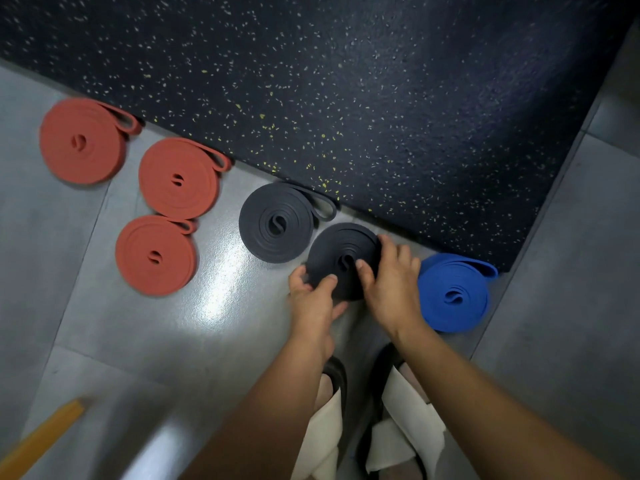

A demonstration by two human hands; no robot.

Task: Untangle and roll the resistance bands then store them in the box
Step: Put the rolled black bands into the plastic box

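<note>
A rolled black resistance band (337, 252) lies between both my hands on the grey tiled floor. My left hand (311, 299) grips its near-left edge, thumb on top. My right hand (389, 282) grips its right side, thumb pressed near the coil's centre. A second rolled black band (277, 225) lies just left of it. A rolled blue band (455, 294) sits to the right, partly behind my right wrist. Three rolled red bands (81, 142) (178, 178) (156, 254) lie further left. No box is in view.
A dark speckled rubber mat (346, 81) covers the floor beyond the rolls. My feet in black-and-white sandals (374, 410) stand directly below my hands. A yellow-orange bar (45, 434) crosses the bottom left corner.
</note>
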